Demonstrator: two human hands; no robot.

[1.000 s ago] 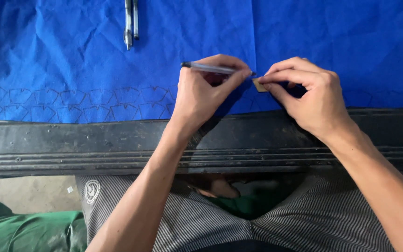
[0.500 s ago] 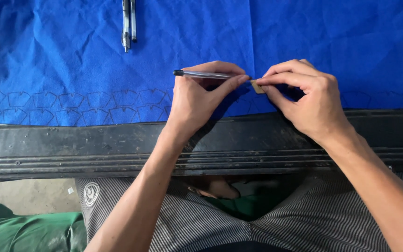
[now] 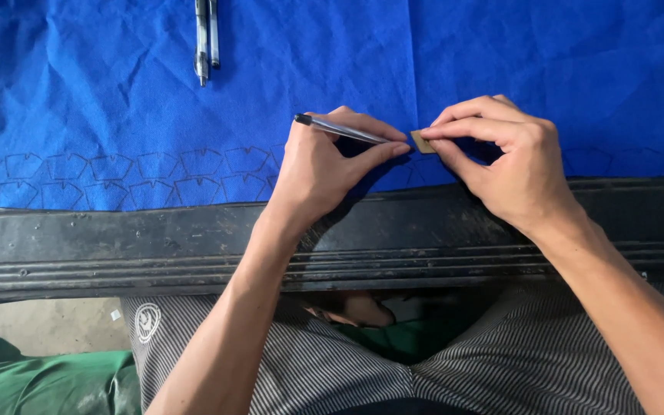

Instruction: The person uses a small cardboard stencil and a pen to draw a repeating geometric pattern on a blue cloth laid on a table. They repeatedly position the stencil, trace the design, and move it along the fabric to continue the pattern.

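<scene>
Small tan cardboard template point(image 3: 423, 141): flat, roughly rectangular, pressed onto blue fabric point(image 3: 117, 92) near its front edge, between both hands. Right hand point(image 3: 512, 165): grip clenched on the template, fingertips point(image 3: 433, 132) pinning its upper edge, thumb below. Left hand point(image 3: 324, 165): grip grasping a slim pen point(image 3: 340, 129), dark cap end pointing left, tip hidden at the template's left edge. Pen lying nearly level, tilted slightly down toward the template.

Blue fabric: creased, spread over the surface, covering the whole upper field. Two rows of traced outlines point(image 3: 117, 177) running along the front edge left of the left hand; fainter outlines point(image 3: 616, 161) right of the right hand. Front fabric edge ending at a black ribbed rail point(image 3: 117, 246), with both wrists crossing it.

Two spare pens point(image 3: 206, 38) lying side by side at the far edge, well apart from the hands. Open fabric on every side above the outlines. Below the rail: striped trousers point(image 3: 501, 369), green cloth point(image 3: 40, 384) at lower left
</scene>
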